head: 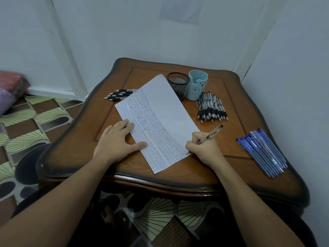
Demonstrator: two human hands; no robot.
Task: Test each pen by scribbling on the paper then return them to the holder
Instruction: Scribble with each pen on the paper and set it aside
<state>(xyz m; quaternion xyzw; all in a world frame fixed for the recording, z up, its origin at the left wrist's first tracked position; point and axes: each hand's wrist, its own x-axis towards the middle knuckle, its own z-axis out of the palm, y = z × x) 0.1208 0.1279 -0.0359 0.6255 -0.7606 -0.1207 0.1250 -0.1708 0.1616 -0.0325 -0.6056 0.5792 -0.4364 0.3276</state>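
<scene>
A white paper (167, 111) lies slanted on the wooden table (236, 179), its left and near parts covered in rows of blue scribbles. My left hand (118, 141) rests flat on the paper's left edge, fingers spread. My right hand (203, 148) grips a clear pen (212, 133), its tip touching the paper's near right corner. Behind the paper stand a black mesh holder (178, 84) and a teal bear-face holder (196, 85); no pens stick out of either.
Black-grip pens lie in a pile (211, 108) right of the holders, and a few more (119, 95) at the paper's far left. Blue capped pens (263, 152) lie near the table's right edge. Walls close in behind and on the right; patterned floor on the left.
</scene>
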